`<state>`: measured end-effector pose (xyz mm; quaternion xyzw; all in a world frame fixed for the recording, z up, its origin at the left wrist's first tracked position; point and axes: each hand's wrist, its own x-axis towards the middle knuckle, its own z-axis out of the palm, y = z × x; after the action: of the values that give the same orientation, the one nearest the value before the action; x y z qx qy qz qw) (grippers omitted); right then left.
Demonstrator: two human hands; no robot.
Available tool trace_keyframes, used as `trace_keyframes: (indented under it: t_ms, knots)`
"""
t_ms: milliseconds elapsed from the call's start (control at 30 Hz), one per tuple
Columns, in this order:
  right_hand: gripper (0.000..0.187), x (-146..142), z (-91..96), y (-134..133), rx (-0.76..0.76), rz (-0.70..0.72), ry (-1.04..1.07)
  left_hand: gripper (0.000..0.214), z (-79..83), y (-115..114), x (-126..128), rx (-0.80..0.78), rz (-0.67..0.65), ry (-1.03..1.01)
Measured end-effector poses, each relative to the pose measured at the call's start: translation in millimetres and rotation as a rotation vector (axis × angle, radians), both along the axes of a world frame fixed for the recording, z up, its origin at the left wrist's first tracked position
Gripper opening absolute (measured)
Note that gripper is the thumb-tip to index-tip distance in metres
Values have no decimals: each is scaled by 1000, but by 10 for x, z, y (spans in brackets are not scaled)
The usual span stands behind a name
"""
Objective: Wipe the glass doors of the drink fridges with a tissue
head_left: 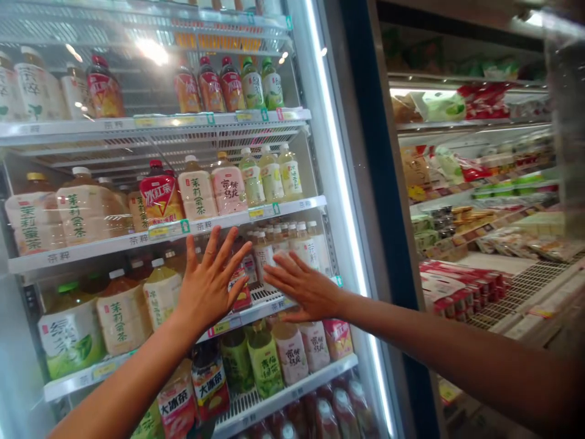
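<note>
Both hands are raised before a tall drinks fridge [363, 201] stocked with bottled teas. My left hand [208, 280] is spread, back toward me, in front of the third shelf, holding nothing. My right hand [304, 286] reaches in from the right, fingers stretched to the left and empty, slightly blurred. Whether either palm touches a glass door cannot be made out, though reflections lie over the shelves. Behind the right hand stand pale white-capped bottles [311, 247]. A red-labelled iced tea bottle [159, 192] sits above and left of my left hand.
Large tea bottles [123, 314] line the shelf at lower left. Dark-labelled bottles [209, 381] stand below my left hand. A blue frame post [379, 171] separates the fridge from an open chiller with packaged food [457, 283] on the right.
</note>
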<state>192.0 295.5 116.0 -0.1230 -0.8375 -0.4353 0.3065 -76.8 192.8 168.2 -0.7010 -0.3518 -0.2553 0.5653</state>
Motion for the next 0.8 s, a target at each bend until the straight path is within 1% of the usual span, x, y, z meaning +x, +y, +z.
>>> trace_keyframes:
  t_ms: [33, 133, 167, 200, 233, 300, 333, 367, 400, 467, 500, 533, 567, 633, 700, 733, 767, 800]
  knots:
    - [105, 91, 53, 50, 1, -16, 70, 81, 5, 11, 25, 3, 2, 4]
    - [102, 326, 259, 193, -24, -91, 524, 79, 2, 27, 46, 16, 8, 9]
    - [100, 362, 286, 213, -34, -106, 620, 78, -7, 31, 36, 19, 13, 10]
    - [101, 369, 279, 214, -40, -108, 639, 78, -19, 33, 18, 20, 19, 10]
    - [103, 347, 248, 195, -38, -97, 578, 79, -31, 37, -4, 22, 26, 11]
    - [110, 233, 178, 123, -14, -61, 344, 78, -51, 42, -51, 22, 40, 16]
    - [112, 152, 174, 82, -1, -51, 253, 78, -56, 42, -72, 21, 45, 21]
    - [112, 61, 201, 43, 6, -54, 223, 77, -59, 39, -91, 20, 50, 25]
    - [109, -37, 257, 7, 4, -70, 261, 76, -61, 31, -109, 21, 56, 23]
    - [105, -243, 392, -56, -10, -113, 457, 75, -64, -6, -152, 28, 70, 5]
    - [104, -346, 435, -89, -15, -124, 533, 75, -68, -37, -185, 32, 77, -7]
    - [106, -446, 446, -128, -20, -124, 554, 75, -75, -74, -231, 33, 85, -18]
    - [109, -539, 422, -170, -22, -110, 506, 75, -83, -118, -292, 32, 93, -26]
    - [112, -699, 316, -260, -21, -70, 278, 76, -102, -215, -455, 26, 111, -32]
    - [110, -839, 244, -337, -10, -40, 79, 77, -119, -316, -654, 25, 132, -38]
    - [107, -912, 250, -367, -3, -37, 62, 77, -125, -365, -756, 26, 146, -43]
    - [106, -993, 282, -395, 4, -41, 107, 77, -132, -413, -853, 28, 160, -51]
    - [106, -1084, 329, -422, 5, -51, 200, 77, -138, -460, -945, 31, 175, -62]
